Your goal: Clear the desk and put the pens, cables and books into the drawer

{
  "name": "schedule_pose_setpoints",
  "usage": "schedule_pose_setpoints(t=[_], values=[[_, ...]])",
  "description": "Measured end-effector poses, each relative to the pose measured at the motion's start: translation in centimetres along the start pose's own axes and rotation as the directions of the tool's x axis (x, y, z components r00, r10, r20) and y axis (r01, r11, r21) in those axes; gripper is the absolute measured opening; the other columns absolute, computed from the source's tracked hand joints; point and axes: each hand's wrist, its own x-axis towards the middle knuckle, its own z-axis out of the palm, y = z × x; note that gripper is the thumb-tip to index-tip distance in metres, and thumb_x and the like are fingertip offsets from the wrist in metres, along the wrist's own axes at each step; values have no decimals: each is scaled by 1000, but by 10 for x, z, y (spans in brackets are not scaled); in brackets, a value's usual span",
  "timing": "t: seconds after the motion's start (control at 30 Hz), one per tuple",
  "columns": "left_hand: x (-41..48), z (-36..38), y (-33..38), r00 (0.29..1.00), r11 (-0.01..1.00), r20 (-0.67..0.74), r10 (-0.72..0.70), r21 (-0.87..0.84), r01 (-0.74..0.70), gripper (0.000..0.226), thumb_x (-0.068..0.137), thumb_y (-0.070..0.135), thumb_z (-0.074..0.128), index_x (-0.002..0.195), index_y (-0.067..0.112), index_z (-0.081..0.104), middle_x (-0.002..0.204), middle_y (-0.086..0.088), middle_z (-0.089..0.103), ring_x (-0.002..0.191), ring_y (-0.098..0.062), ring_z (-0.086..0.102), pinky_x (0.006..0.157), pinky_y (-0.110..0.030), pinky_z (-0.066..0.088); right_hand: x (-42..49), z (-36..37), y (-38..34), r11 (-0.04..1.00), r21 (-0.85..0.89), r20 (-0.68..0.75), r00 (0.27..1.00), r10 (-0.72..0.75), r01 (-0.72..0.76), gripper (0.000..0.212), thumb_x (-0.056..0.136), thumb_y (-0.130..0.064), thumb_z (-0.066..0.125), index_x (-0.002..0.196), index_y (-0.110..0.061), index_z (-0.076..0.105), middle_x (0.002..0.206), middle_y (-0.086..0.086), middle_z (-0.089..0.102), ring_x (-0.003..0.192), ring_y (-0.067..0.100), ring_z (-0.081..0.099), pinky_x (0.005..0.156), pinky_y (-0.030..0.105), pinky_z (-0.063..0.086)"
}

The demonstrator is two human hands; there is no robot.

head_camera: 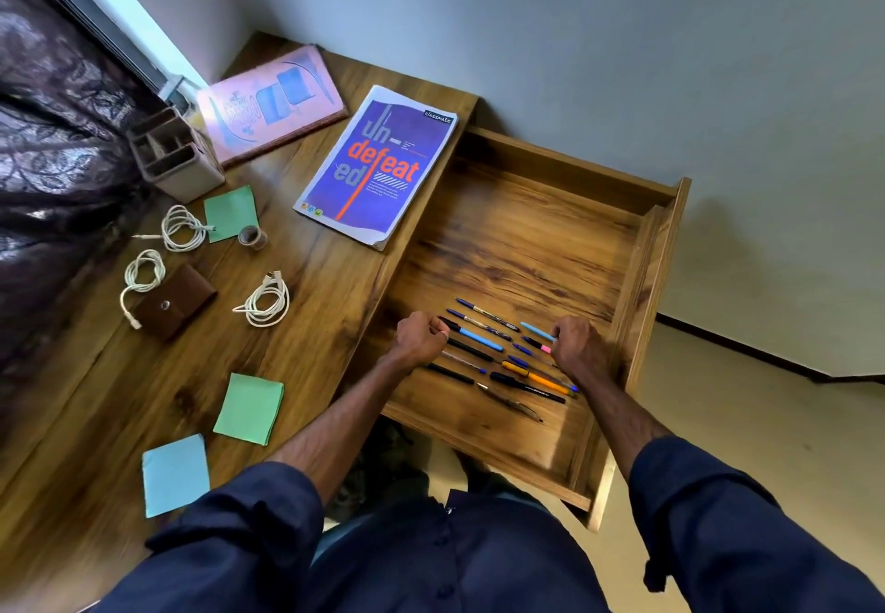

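Both hands are inside the open drawer [646,306], reaching down from dark blue sleeves.

Pens: done, as far as can be seen. The pens [480,340] lie side by side in a neat row on the drawer floor at its near end, and none shows on the desk [325,306].

Left hand [421,337]: fingers curled into a loose fist at the left ends of the row, thumb and forefinger touching the tip of a dark-capped pen. Whether it pinches that pen or only nudges it cannot be told.

Right hand [577,344]: fingers curled likewise, knuckles over the right ends of the row, right against a light blue pen and a pink-tipped one. The grip cannot be told here either.

Judgement: the row is being squared up between the two hands.

Cables: not yet started. Three white coils sit on the desk well left of the hands: one cable [266,299] nearest the drawer, a second [141,284] touching a brown pouch [172,301], a third [179,227] beyond, beside a green paper pad [231,212].

Books: not yet started. A purple notebook [378,167] lies just beside the far end of the drawer, and a pink book [273,100] lies behind it.

The far half of the drawer is bare — room enough, in my view, for what remains.
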Motion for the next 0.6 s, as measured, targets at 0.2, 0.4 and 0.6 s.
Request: schedule_pose_setpoints(t=[0.2, 0.4, 0.6], values=[[-5, 2, -8, 1000, 1000, -8, 6, 0, -6, 11, 95, 11, 63, 104, 11, 70, 110, 0, 67, 96, -7, 61, 74, -19, 49, -2, 2, 6, 999, -53, -20, 1000, 6, -7, 12, 96, -13, 63, 107, -12, 68, 93, 5, 67, 79, 16, 66, 72, 34, 63], [-13, 9, -12, 1000, 1000, -9, 25, 12, -25, 10, 96, 12, 63, 102, 15, 70, 113, 1, 67, 95, -5, 58, 65, -11, 42, -3, 5, 18, 995, -98, -14, 1000, -5, 4, 12, 97, -15, 62, 107, -14, 69, 95, 5, 69, 82, 17, 67, 72, 32, 61], [-21, 14, -17, 1000, 1000, -21, 22, 11, -22, 12, 96, 14, 64, 107, 11, 69, 118, -3, 68, 100, -8, 60, 74, -17, 45, -6, 7, 18, 999, -42, -51, 998, -24, 22, 16, 95, -13, 64, 110, -12, 71, 102, 6, 69, 86, 17, 66, 68, 29, 56]])
